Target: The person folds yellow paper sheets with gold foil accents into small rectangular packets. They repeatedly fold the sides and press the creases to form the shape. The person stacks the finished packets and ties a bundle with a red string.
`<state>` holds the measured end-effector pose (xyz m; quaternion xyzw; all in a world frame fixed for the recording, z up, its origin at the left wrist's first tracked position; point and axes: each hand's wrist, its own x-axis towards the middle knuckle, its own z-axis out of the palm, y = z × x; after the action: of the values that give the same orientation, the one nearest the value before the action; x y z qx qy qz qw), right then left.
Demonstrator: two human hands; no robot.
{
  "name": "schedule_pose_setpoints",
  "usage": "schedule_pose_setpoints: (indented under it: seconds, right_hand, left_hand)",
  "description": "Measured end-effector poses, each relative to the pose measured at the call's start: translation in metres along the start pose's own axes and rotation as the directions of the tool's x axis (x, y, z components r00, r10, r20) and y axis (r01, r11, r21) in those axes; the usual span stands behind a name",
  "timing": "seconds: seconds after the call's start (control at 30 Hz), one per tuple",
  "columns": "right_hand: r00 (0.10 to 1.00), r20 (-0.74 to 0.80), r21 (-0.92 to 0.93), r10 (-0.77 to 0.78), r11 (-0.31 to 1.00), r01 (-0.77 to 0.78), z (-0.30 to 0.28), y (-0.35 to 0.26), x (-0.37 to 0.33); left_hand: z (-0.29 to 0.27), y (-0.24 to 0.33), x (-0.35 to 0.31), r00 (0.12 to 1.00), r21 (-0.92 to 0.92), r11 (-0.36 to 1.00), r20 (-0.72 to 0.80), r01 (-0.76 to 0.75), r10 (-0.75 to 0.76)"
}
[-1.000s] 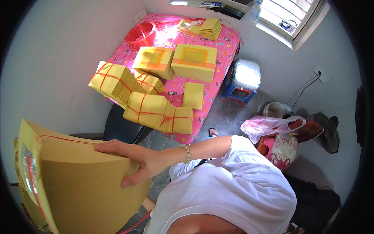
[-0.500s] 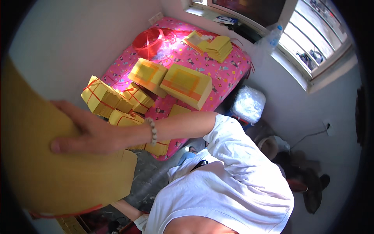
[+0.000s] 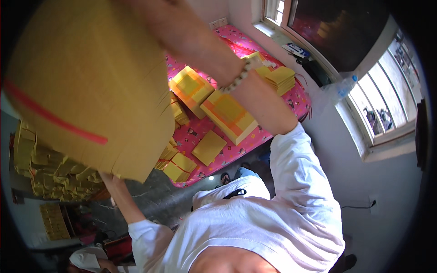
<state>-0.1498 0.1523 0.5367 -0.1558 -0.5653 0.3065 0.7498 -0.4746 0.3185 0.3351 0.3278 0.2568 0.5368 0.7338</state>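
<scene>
A large bundle of yellow paper sheets point(image 3: 104, 91) with a red strap is held up close in front of me, filling the upper left of the view. My right hand point(image 3: 166, 22), blurred and cut by the top edge, is closed against the upper part of the bundle; a beaded bracelet circles that wrist. Beneath the bundle's lower edge my left hand point(image 3: 109, 177) supports it, its fingers mostly hidden behind the paper. On the pink patterned bed point(image 3: 214, 136) beyond lie two yellow boxes point(image 3: 230, 113) with orange markings, a flat yellow piece point(image 3: 209, 148) and a strapped yellow bundle point(image 3: 180, 168).
Many yellow stacks point(image 3: 59, 173) are piled at the left. Folded yellow pieces point(image 3: 280, 79) lie at the bed's far end. A barred window point(image 3: 387, 91) with a plastic bottle point(image 3: 348, 86) on its sill is at the right. A person in white point(image 3: 88, 257) shows at the lower left.
The bundle and my right hand have risen and shifted right, and the bundle has turned to show its red strap. More of my left arm shows. The view has swung left.
</scene>
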Motion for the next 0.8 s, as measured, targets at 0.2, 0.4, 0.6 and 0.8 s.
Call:
schedule_pose_setpoints:
  seconds: [0.2, 0.4, 0.6, 0.8]
  right_hand:
    - [0.994, 0.097, -0.144, -0.043, 0.988, 0.057, -0.091, -0.038, 0.020]
    - [0.991, -0.051, -0.412, -0.124, 0.906, 0.092, -0.209, -0.038, 0.025]
    - [0.941, -0.330, -0.445, -0.078, 0.892, -0.082, -0.327, -0.003, 0.003]
    - [0.863, -0.502, -0.434, -0.059, 0.880, -0.192, -0.417, 0.025, -0.031]
  left_hand:
    - [0.102, -0.099, 0.047, 0.972, -0.060, 0.993, 0.217, 0.102, -0.087]
    - [0.213, -0.228, 0.093, 0.912, -0.159, 0.928, 0.301, 0.337, -0.280]
    - [0.251, -0.346, 0.139, 0.732, -0.157, 0.767, 0.466, 0.622, -0.497]
    - [0.267, -0.432, 0.163, 0.766, -0.080, 0.775, 0.248, 0.627, -0.594]
